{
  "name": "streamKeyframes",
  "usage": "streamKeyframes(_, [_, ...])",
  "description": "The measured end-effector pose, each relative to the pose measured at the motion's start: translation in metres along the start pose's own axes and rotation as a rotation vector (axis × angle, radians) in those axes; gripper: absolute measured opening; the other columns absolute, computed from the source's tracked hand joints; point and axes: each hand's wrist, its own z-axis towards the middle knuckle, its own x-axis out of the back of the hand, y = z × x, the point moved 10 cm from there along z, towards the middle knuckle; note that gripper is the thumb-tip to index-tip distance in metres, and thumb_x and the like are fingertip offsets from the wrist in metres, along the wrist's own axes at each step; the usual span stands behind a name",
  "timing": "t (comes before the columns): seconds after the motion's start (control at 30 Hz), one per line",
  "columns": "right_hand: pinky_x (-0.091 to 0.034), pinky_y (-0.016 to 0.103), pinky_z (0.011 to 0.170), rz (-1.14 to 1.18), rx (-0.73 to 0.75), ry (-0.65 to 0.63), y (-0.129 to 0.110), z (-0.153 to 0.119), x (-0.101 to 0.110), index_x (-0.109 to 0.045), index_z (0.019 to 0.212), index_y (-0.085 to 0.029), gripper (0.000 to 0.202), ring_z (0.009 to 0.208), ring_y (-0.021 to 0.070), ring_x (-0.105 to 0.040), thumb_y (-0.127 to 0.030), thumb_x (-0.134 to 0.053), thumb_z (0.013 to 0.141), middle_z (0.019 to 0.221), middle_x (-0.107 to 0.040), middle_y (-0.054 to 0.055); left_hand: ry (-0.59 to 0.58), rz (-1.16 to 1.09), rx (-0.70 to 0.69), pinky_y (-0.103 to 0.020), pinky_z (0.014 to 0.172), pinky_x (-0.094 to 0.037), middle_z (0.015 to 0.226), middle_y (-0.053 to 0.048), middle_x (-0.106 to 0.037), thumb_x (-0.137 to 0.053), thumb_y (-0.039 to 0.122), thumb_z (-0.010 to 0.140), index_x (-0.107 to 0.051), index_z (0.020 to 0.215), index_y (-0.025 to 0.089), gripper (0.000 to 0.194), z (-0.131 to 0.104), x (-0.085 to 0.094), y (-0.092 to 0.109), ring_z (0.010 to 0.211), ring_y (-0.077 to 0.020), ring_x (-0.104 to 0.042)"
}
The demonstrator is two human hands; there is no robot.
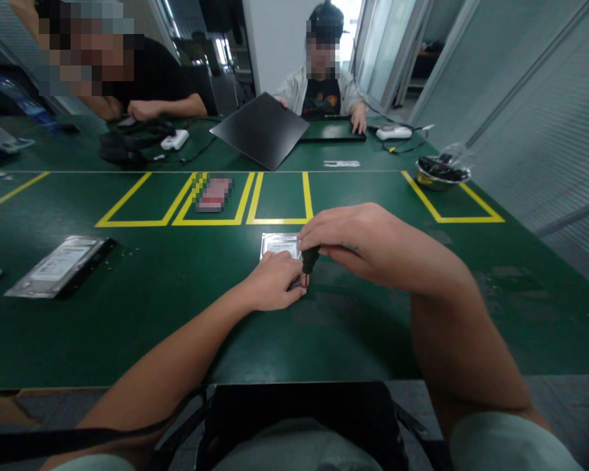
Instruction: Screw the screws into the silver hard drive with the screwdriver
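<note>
On the green table lies a small silver hard drive with a pale label, partly covered by my left hand. That hand presses on the near part of the drive, its fingers closed around the edge. My right hand is closed on the dark handle of a screwdriver, which stands nearly upright over the drive's right near side. The screwdriver's tip is close to my left fingertips; what it touches is too small to tell. A larger hard drive lies at the left.
Yellow tape marks rectangles beyond my hands, one holding a blurred pink item. A metal bowl of dark parts stands back right. Across the table, one person holds a dark panel; another sits back left.
</note>
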Motion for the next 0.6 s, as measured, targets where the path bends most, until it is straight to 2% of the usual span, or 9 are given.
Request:
streamKeyframes(0.27, [-0.04, 0.027, 0.072, -0.08, -0.072, 0.008, 0.005, 0.001, 0.0, -0.069, 0.093, -0.014, 0.013, 0.08, 0.0163, -0.057, -0.021, -0.058, 0.09, 0.088, -0.065, 0.005, -0.005, 0.035, 0.004, -0.039, 0.08, -0.037, 0.089, -0.003, -0.068, -0.06, 0.034, 0.081, -0.066, 0.085, 0.023, 0.013, 0.0, -0.001, 0.0, 0.095, -0.0264, -0.057])
streamKeyframes(0.47, [-0.028, 0.027, 0.061, -0.164, -0.183, 0.022, 0.011, 0.003, -0.005, -0.061, 0.085, -0.014, 0.019, 0.065, 0.0134, -0.046, -0.033, -0.06, 0.09, 0.077, -0.061, 0.004, 0.007, 0.033, -0.01, -0.039, 0.083, -0.039, 0.087, -0.003, -0.067, -0.059, 0.033, 0.082, -0.065, 0.085, 0.023, 0.013, -0.001, -0.002, 0.0, 0.093, -0.0259, -0.056])
streamKeyframes(0.6, [-0.026, 0.027, 0.061, -0.167, -0.224, 0.012, 0.012, 0.004, -0.01, -0.059, 0.089, -0.015, 0.018, 0.066, 0.0139, -0.047, -0.033, -0.057, 0.092, 0.076, -0.061, 0.004, 0.008, 0.019, -0.003, -0.039, 0.083, -0.039, 0.087, -0.003, -0.066, -0.059, 0.032, 0.081, -0.066, 0.086, 0.022, 0.013, -0.001, -0.002, -0.001, 0.092, -0.0255, -0.056])
